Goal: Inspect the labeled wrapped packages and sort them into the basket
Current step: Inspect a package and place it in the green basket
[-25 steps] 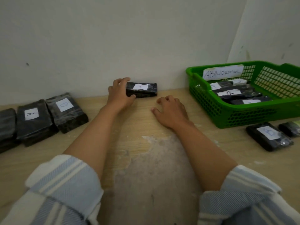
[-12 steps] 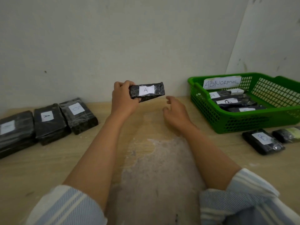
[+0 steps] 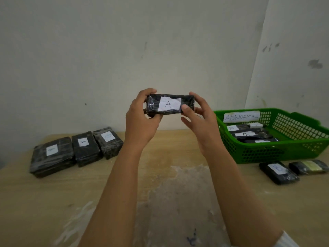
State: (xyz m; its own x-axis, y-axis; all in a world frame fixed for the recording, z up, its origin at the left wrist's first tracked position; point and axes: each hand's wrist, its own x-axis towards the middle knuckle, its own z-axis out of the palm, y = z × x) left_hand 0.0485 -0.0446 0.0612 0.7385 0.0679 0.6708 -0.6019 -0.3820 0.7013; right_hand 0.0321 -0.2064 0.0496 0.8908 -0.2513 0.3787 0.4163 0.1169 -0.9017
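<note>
Pale, scuffed wall (image 3: pixel 106 50) behind a worn wooden table (image 3: pixel 53 202). At 9 o'clock on the table, a row of three black film-wrapped packages lying flat, touching side by side, each with a white label: leftmost package (image 3: pixel 51 157) with an unclear mark, middle package (image 3: pixel 86 148) marked A, right-hand package (image 3: pixel 108 142) with a mark too faint to read. Toward 12 o'clock, raised well clear of the table before the wall: left hand (image 3: pixel 140 120) curled round the left end of the held package (image 3: pixel 170 104), fingers over its top edge, thumb underneath. Held package black, film-wrapped, long side level, white label marked A facing the camera. Right hand (image 3: pixel 199 118) gripping the right end of it, thumb pressed on the front face just beside the label, fingers wrapped behind. At 3 o'clock, green plastic basket (image 3: pixel 267 154) standing on the table near the wall, white paper sign (image 3: pixel 241 116) reading ABNORMAL on its far side. Inside the basket, several black labelled packages (image 3: pixel 252 135) lying flat, one marked A, one marked B. Just in front of the basket, toward 4 o'clock on the table: black package marked B (image 3: pixel 278 172), and just beside it, at its 3 o'clock, dark package with a yellowish panel (image 3: pixel 308 167). At 5 o'clock, bottom corner, edge of a striped sleeve (image 3: pixel 286 240).
</note>
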